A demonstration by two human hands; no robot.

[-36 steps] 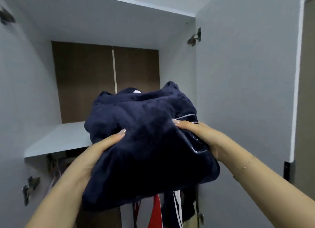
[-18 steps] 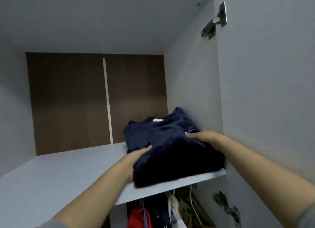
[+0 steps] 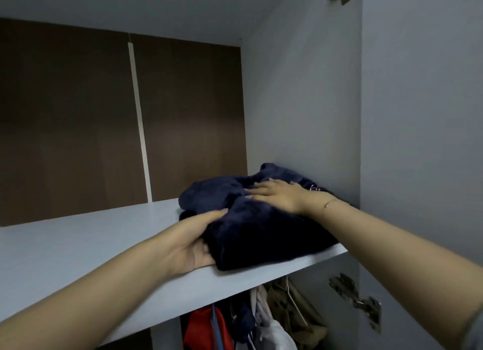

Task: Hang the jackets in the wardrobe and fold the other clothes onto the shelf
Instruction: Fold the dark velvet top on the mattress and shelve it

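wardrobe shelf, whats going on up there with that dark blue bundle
A person is settling a folded navy garment on the shelf, against the right wall. The left hand cups its near left side, thumb on top; the right hand presses flat on top. Hung clothes show below the shelf.

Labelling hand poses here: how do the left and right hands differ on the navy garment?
The left hand grips the navy garment's near left edge, thumb on top; the right hand lies flat on top, fingers straight. Left sits low on the shelf; right sits higher and farther in. Both touch the garment.
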